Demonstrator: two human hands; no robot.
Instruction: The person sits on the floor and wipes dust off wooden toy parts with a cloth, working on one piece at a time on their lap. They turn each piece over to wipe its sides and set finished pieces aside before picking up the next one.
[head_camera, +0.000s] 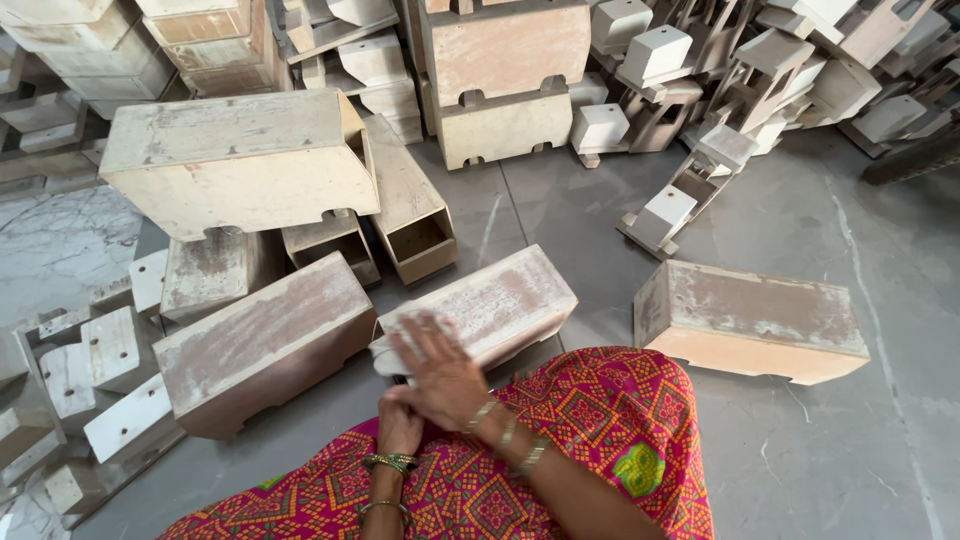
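Observation:
A pale, dusty wooden box (500, 300) lies flat on the floor right in front of my lap. My right hand (440, 375) lies flat on its near end, fingers spread, pressing a whitish pad or cloth against the surface. Just below it, my left hand (400, 425) is curled at the box's near edge; what it grips is hidden under the right hand. Both wrists wear bangles. A red, patterned garment (600, 440) covers my knees.
A similar box (265, 340) lies to the left and another (750, 320) to the right. Bigger boxes (240, 160) and stacked white-painted wooden pieces (660, 50) crowd the back. Small white blocks (110, 350) lie at the left. Grey stone floor (850, 450) shows at the right.

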